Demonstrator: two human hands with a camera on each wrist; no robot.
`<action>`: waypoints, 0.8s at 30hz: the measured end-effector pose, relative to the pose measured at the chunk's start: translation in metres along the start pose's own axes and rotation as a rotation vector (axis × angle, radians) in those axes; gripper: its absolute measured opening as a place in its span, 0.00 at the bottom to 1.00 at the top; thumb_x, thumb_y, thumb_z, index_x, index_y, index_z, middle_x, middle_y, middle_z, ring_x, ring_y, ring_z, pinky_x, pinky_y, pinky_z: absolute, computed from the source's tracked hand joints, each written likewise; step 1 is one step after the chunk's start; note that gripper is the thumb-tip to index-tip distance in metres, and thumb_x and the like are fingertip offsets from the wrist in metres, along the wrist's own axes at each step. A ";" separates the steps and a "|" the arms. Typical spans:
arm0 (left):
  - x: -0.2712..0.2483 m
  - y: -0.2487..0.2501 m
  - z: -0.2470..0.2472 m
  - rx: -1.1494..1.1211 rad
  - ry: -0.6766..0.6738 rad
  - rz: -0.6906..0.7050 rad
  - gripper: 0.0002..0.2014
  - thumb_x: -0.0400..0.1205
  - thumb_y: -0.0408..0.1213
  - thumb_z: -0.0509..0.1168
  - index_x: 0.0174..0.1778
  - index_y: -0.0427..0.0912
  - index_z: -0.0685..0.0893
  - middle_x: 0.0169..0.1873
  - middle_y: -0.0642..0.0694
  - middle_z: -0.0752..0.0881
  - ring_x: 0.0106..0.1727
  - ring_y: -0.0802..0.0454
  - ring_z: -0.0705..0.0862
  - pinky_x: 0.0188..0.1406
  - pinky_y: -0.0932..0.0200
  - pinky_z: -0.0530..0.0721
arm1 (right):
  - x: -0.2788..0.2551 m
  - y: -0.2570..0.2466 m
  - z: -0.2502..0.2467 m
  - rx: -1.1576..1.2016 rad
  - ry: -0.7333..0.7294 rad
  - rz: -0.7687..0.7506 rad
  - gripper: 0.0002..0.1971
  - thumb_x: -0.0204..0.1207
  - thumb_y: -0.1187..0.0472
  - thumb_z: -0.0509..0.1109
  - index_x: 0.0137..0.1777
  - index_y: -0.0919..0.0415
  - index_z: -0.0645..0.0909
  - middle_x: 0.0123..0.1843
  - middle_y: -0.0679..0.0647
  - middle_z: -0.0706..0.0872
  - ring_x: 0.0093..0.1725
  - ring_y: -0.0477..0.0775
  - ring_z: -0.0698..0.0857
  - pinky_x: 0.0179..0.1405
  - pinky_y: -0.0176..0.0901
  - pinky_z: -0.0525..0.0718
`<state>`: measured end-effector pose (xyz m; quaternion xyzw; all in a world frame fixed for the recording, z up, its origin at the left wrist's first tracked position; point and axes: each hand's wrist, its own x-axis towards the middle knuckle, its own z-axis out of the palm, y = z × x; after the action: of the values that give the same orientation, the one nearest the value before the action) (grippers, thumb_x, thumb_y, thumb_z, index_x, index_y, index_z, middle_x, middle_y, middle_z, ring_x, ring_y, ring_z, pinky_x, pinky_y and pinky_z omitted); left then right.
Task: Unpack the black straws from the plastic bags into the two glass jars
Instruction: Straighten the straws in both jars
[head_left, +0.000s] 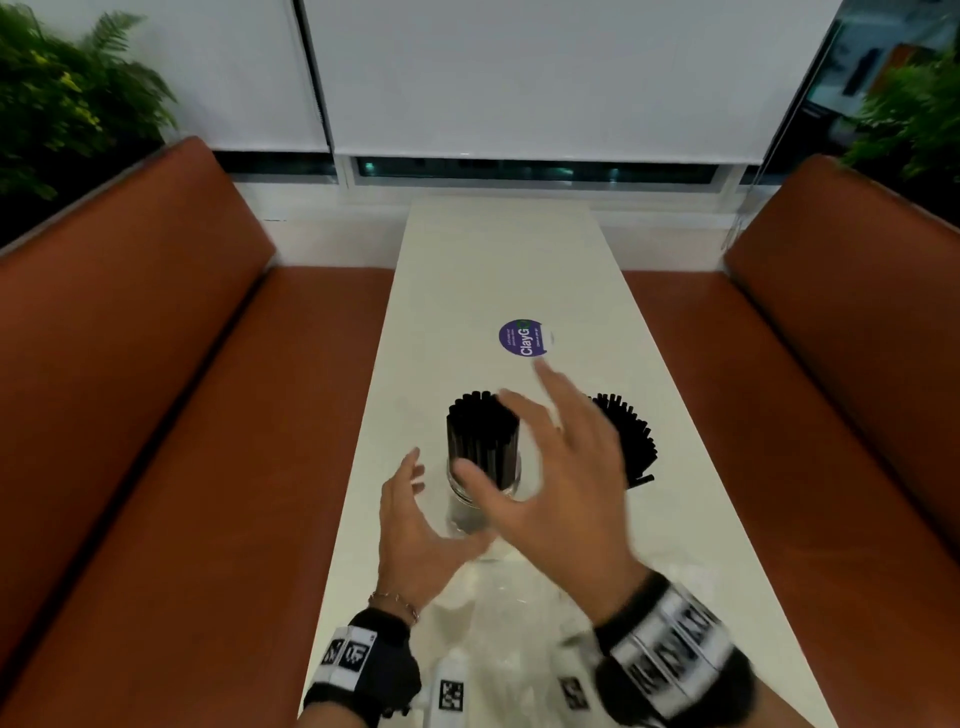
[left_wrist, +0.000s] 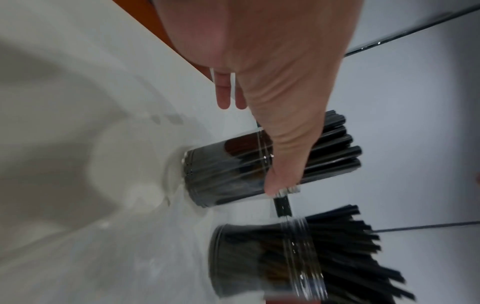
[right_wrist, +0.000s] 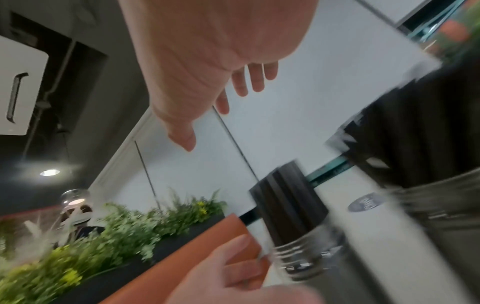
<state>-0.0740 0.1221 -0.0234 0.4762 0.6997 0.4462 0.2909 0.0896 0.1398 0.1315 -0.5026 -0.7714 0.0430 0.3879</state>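
Two glass jars stand on the white table (head_left: 498, 270), each packed with black straws. The left jar (head_left: 483, 499) holds an upright bundle of straws (head_left: 480, 431). The right jar's straws (head_left: 631, 436) fan out behind my right hand (head_left: 550, 467), which hovers over both jars, blurred, with its fingers spread and nothing in it. My left hand (head_left: 415, 514) is open just left of the left jar; whether it touches the glass is unclear. The left wrist view shows the left jar (left_wrist: 228, 170) and the right jar (left_wrist: 259, 257). Empty clear plastic bags (head_left: 498, 623) lie crumpled near my wrists.
A round purple sticker (head_left: 523, 338) lies on the table beyond the jars. Orange-brown benches (head_left: 182, 415) run along both long sides of the narrow table. Plants (head_left: 62, 104) stand behind the seat backs, and white blinds cover the far window.
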 end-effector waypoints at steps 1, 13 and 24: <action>-0.012 0.003 -0.002 0.016 0.027 0.013 0.60 0.56 0.55 0.90 0.84 0.57 0.67 0.68 0.61 0.75 0.66 0.60 0.79 0.62 0.58 0.84 | -0.009 0.012 -0.014 0.010 0.028 0.020 0.37 0.69 0.34 0.82 0.75 0.52 0.84 0.88 0.52 0.75 0.85 0.55 0.75 0.85 0.57 0.73; -0.063 0.041 0.087 0.005 -0.414 -0.122 0.40 0.77 0.43 0.79 0.85 0.54 0.70 0.74 0.55 0.79 0.73 0.56 0.82 0.67 0.63 0.85 | -0.007 0.163 -0.072 0.129 -0.596 0.478 0.80 0.41 0.33 0.94 0.92 0.34 0.48 0.95 0.45 0.58 0.92 0.57 0.63 0.89 0.65 0.66; -0.008 0.070 0.151 -0.048 -0.184 -0.094 0.52 0.63 0.50 0.79 0.84 0.57 0.63 0.73 0.55 0.80 0.69 0.56 0.86 0.68 0.46 0.91 | 0.046 0.191 -0.013 0.333 -0.737 0.258 0.78 0.39 0.46 0.99 0.90 0.31 0.56 0.86 0.41 0.72 0.83 0.46 0.72 0.86 0.51 0.71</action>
<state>0.0835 0.1781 -0.0256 0.4747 0.6808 0.4027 0.3860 0.2305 0.2661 0.0789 -0.4767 -0.7717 0.3919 0.1535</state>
